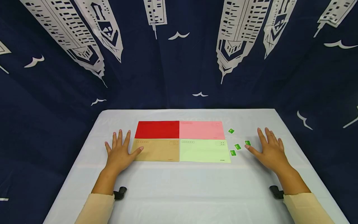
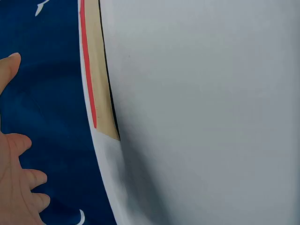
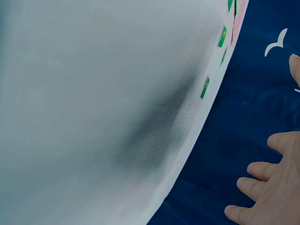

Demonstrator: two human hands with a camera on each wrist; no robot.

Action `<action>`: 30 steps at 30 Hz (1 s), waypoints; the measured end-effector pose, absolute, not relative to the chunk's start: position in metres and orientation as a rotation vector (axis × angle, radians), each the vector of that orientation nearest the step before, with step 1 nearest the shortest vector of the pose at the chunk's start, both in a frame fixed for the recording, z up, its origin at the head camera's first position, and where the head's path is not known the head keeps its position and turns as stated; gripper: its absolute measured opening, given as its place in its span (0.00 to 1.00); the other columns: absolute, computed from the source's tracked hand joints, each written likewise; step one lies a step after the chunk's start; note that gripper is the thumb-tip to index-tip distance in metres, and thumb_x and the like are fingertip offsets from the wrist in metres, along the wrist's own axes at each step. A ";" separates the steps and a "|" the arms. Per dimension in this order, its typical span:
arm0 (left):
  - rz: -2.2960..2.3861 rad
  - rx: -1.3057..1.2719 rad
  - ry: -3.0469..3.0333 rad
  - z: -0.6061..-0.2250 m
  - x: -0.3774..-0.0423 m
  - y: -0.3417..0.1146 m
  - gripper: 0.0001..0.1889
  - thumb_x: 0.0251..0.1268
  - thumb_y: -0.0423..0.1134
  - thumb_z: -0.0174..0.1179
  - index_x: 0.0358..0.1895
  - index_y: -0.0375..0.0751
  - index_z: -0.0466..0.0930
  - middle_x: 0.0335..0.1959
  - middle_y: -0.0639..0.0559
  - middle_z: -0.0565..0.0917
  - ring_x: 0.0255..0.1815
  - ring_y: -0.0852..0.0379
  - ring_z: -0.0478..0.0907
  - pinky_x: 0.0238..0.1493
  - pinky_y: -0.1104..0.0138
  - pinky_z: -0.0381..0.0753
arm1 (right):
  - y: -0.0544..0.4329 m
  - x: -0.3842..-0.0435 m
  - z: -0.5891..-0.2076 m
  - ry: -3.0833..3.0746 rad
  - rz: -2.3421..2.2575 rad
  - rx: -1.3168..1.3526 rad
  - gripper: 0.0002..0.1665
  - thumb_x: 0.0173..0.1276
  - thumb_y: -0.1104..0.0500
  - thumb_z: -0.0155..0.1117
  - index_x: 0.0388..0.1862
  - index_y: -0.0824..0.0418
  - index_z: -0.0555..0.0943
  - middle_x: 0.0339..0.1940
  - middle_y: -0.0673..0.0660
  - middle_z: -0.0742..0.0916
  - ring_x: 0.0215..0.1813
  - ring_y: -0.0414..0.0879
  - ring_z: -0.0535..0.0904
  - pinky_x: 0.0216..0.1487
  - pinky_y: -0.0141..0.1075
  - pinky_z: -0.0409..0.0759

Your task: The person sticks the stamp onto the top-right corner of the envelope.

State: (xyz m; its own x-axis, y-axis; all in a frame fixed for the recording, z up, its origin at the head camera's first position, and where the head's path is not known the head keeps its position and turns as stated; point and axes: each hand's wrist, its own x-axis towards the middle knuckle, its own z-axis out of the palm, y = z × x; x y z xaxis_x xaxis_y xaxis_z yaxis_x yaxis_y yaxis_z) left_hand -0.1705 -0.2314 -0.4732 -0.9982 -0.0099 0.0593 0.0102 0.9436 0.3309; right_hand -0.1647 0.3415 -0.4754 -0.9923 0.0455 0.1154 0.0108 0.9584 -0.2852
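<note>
Four envelopes lie edge to edge on the white table: a red envelope [image 1: 158, 129] and a pink envelope [image 1: 201, 130] at the back, a tan envelope [image 1: 156, 151] and a light green envelope [image 1: 205, 151] in front. My left hand [image 1: 119, 155] is spread at the left, its thumb overlapping the tan envelope in the head view. At the right, my right hand [image 1: 270, 151] is spread too, holding nothing. Its thumb tip comes close to one small green stamp [image 1: 247, 142]. More green stamps [image 1: 237, 147] are scattered between that hand and the envelopes.
A white cloth covers the table [image 1: 193, 193]. Behind it hangs a dark blue curtain [image 1: 134, 84] printed with white buildings and birds. Black wrist cameras [image 1: 120, 193] show at both cream sleeves [image 1: 96, 208].
</note>
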 end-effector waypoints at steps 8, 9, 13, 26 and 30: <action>-0.618 -0.042 -3.026 -0.472 -0.173 -0.229 0.51 0.66 0.71 0.53 0.83 0.49 0.44 0.84 0.35 0.40 0.84 0.32 0.31 0.75 0.27 0.36 | 0.341 -0.165 -0.472 -2.975 0.487 0.004 0.59 0.70 0.29 0.55 0.84 0.60 0.45 0.82 0.75 0.52 0.81 0.74 0.45 0.79 0.69 0.42; -0.629 -0.048 -3.023 -0.472 -0.173 -0.228 0.51 0.66 0.70 0.53 0.83 0.49 0.44 0.84 0.35 0.41 0.84 0.32 0.31 0.75 0.28 0.37 | 0.341 -0.165 -0.472 -2.974 0.498 0.006 0.58 0.71 0.29 0.55 0.84 0.60 0.46 0.81 0.75 0.53 0.81 0.75 0.46 0.78 0.70 0.44; -0.647 -0.065 -3.007 -0.473 -0.172 -0.226 0.49 0.67 0.68 0.54 0.83 0.49 0.45 0.84 0.36 0.42 0.84 0.32 0.35 0.76 0.29 0.41 | 0.339 -0.163 -0.471 -2.975 0.530 0.001 0.57 0.71 0.30 0.56 0.84 0.60 0.47 0.81 0.74 0.53 0.80 0.76 0.47 0.75 0.72 0.48; -0.857 -0.175 -2.917 -0.466 -0.170 -0.212 0.44 0.71 0.60 0.57 0.82 0.44 0.51 0.83 0.38 0.52 0.84 0.34 0.45 0.76 0.31 0.52 | 0.333 -0.161 -0.467 -2.940 0.587 0.016 0.54 0.71 0.34 0.60 0.83 0.60 0.52 0.81 0.73 0.58 0.77 0.77 0.55 0.71 0.74 0.54; -0.898 -0.203 -2.894 -0.465 -0.169 -0.207 0.43 0.72 0.60 0.57 0.82 0.46 0.51 0.82 0.39 0.54 0.83 0.35 0.48 0.76 0.33 0.55 | 0.330 -0.160 -0.466 -2.929 0.602 0.039 0.52 0.72 0.35 0.60 0.82 0.61 0.55 0.79 0.73 0.61 0.76 0.76 0.56 0.71 0.73 0.54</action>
State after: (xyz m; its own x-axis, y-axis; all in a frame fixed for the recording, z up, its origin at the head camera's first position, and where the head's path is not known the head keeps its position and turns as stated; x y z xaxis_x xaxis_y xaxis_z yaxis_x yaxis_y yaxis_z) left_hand -0.1695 -0.2066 -0.4651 -0.9856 0.0961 0.1391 0.1580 0.8166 0.5551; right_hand -0.1604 0.3301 -0.4662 -0.9883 0.0051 0.1526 -0.0555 0.9192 -0.3900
